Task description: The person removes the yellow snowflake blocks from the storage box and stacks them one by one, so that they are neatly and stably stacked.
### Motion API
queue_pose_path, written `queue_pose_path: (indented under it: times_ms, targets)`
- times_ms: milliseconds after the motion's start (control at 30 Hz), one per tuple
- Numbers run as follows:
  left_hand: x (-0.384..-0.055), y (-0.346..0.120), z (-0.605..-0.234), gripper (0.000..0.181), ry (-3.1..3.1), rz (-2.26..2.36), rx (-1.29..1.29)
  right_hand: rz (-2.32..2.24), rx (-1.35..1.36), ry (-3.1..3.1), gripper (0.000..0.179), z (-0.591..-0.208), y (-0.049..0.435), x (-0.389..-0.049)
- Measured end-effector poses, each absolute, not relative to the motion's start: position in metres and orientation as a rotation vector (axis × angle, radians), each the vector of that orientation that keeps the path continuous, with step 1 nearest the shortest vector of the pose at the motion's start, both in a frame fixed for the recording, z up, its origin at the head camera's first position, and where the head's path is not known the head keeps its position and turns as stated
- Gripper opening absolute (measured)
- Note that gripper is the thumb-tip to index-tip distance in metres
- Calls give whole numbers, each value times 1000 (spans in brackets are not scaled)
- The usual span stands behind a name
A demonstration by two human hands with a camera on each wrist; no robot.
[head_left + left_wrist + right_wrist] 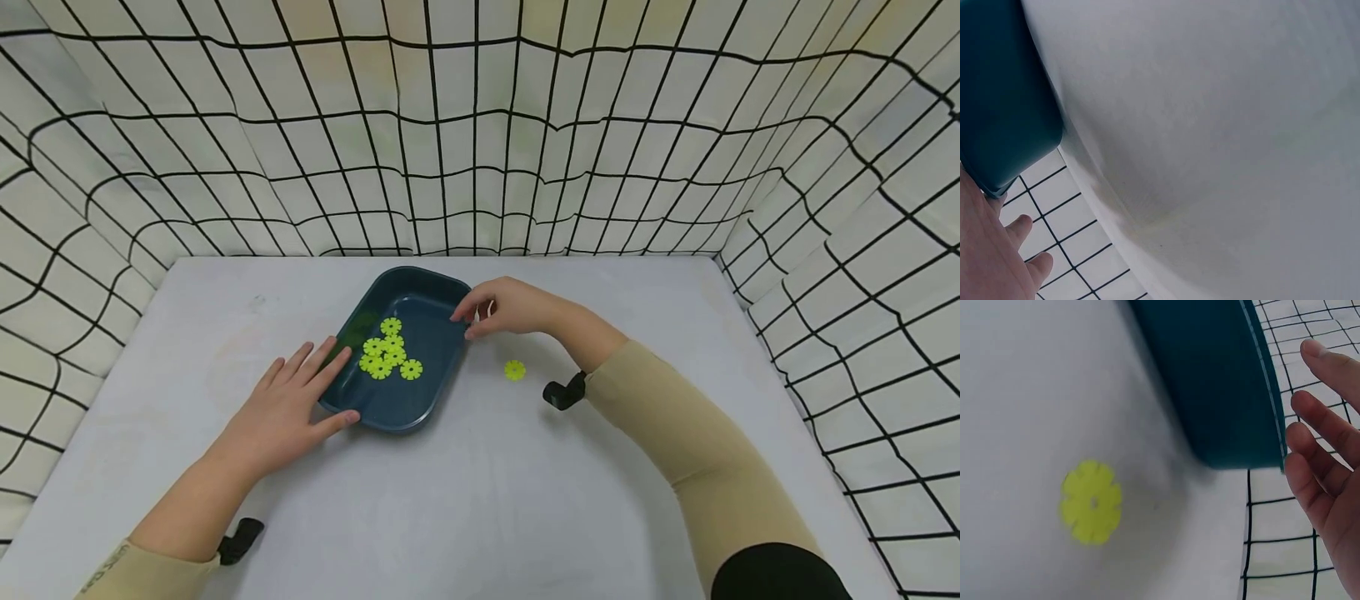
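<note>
Tan sleeve (697,458) at lower right leads to the right hand (510,307), its fingers parted and loosely curved at the tray (427,400), with nothing visible between them; whether they touch its rim I cannot tell. The left hand (281,412) spreads straight fingers at the left rim, pinching nothing. Glossy, dark blue-green and round-cornered, the tray holds overlapping fluorescent discs (394,357), notched like petals. 1 matching loose disc (514,370) lies flat on the white table (480,517).
</note>
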State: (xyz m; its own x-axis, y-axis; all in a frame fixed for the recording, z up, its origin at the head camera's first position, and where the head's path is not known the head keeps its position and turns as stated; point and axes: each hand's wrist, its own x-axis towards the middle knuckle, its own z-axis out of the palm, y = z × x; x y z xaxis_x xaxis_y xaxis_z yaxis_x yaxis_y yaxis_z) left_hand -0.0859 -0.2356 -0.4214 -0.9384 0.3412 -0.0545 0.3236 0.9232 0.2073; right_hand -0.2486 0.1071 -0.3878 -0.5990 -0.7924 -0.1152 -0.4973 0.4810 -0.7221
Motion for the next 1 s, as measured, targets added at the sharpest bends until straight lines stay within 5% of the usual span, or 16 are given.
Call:
queue_pose_path:
  times_ms: [367,1000]
  targets:
    - [-86,-235,-421,97,2989,286,511,-811,-1114,2244,32,-373,58,-249]
    - [-86,-237,-422,96,2995,288,535,-415,-1124,2156,25,-407,14,-250]
